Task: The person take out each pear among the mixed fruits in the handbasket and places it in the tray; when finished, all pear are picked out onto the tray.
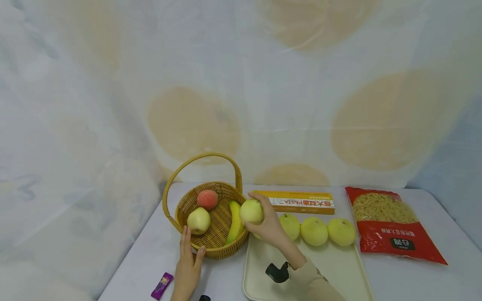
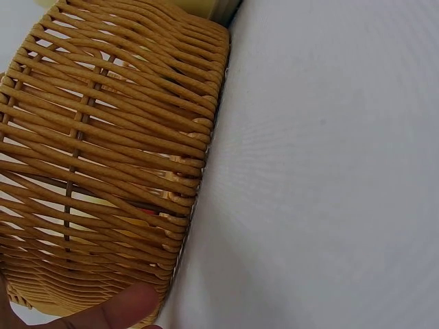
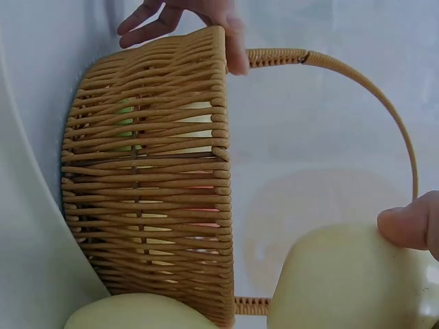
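My right hand (image 1: 266, 221) holds a pale yellow-green pear (image 1: 252, 211) at the right rim of the wicker basket (image 1: 222, 252), thumb on one side and fingers on the other. In the right wrist view that pear (image 3: 350, 277) is close beside the basket's wall. My left hand (image 1: 188, 265) touches the basket's front left rim, fingers extended and thumb spread; its thumb (image 2: 130, 305) shows against the weave in the left wrist view. Inside the basket lie a red peach (image 1: 207, 199), another pale pear (image 1: 198, 220) and a yellow-green banana (image 1: 235, 221).
A cream tray (image 1: 312, 271) bears several yellow-green pears (image 1: 314, 231) along its back. Behind it lies an orange and white pasta box (image 1: 297, 202). A red bag of pasta (image 1: 393, 225) is at the right, and a small purple packet (image 1: 162, 286) at the front left.
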Tool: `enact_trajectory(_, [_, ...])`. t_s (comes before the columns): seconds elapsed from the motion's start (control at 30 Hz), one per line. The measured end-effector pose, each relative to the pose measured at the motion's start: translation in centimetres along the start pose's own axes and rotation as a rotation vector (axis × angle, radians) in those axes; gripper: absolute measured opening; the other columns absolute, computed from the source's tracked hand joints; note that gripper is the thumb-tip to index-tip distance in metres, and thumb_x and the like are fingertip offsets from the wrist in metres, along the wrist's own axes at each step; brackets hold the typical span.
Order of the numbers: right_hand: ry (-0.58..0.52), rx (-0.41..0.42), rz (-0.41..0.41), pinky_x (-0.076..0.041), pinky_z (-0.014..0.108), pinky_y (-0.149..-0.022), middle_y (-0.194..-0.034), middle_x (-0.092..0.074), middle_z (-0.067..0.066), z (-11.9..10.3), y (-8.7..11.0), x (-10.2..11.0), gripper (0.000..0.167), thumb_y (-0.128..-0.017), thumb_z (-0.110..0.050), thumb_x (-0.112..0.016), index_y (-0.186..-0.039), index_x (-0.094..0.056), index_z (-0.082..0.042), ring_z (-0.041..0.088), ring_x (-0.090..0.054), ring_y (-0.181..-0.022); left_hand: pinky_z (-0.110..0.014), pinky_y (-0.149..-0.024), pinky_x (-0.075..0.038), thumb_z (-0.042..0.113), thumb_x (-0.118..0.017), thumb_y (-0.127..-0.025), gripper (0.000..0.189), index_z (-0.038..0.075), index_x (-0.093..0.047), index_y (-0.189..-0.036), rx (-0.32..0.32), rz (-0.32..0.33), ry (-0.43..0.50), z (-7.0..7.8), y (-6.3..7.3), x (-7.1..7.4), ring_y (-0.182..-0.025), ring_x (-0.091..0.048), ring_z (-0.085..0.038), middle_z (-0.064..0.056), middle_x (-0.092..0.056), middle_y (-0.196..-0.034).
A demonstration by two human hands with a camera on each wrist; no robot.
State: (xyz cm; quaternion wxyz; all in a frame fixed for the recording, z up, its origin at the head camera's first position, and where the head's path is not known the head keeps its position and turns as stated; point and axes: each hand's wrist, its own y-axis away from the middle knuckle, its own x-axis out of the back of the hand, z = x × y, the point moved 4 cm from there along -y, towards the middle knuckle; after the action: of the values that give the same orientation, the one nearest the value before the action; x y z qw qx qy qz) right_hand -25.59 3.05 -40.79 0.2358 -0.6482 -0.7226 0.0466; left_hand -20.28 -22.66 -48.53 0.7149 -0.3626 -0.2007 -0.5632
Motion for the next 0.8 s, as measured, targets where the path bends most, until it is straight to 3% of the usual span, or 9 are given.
enact_trajectory(0.27, [0.061,0.032,-0.057,-0.044,0.057,-0.098,-0.144,-0.045,0.007,-0.2,2.1,0.9,0.070,-0.077,-0.004,-0.079,-0.138,-0.050,-0.023,0.033,-0.045,-0.132,-0.058,-0.080,-0.052,0.028,-0.048,-0.102,0.070,0.015,-0.007,-0.157,0.001,-0.002,-0.014,-0.2,0.0,0.1,-0.115,-0.056,-0.049,-0.014,-0.008,-0.163])
enact_trajectory(0.47, [0.086,0.090,-0.131,-0.043,0.051,-0.099,-0.143,-0.047,0.008,-0.6,3.5,1.0,0.071,-0.074,-0.004,-0.080,-0.138,-0.051,-0.018,0.032,-0.046,-0.130,-0.061,-0.085,-0.050,0.029,-0.048,-0.103,0.070,0.015,-0.006,-0.157,0.002,-0.002,-0.012,-0.5,0.0,0.2,-0.122,-0.050,-0.050,-0.014,-0.008,-0.163])
enact_trajectory(0.63, [0.090,0.074,-0.215,-0.045,0.045,-0.099,-0.143,-0.046,0.005,0.0,4.5,0.3,0.076,-0.074,-0.007,-0.080,-0.141,-0.047,-0.021,0.028,-0.048,-0.127,-0.062,-0.089,-0.047,0.027,-0.048,-0.102,0.069,0.013,-0.008,-0.157,-0.003,0.013,-0.002,-0.3,-0.1,0.2,-0.126,-0.047,-0.050,-0.015,-0.008,-0.163])
enact_trajectory(0.8, [0.127,0.093,-0.232,-0.044,0.048,-0.103,-0.141,-0.049,0.004,1.3,5.6,-0.3,0.075,-0.072,-0.005,-0.081,-0.138,-0.050,-0.022,0.028,-0.046,-0.130,-0.064,-0.090,-0.046,0.029,-0.047,-0.103,0.069,0.013,-0.007,-0.157,0.004,-0.003,-0.002,-0.2,0.0,0.0,-0.128,-0.045,-0.051,-0.014,-0.007,-0.164])
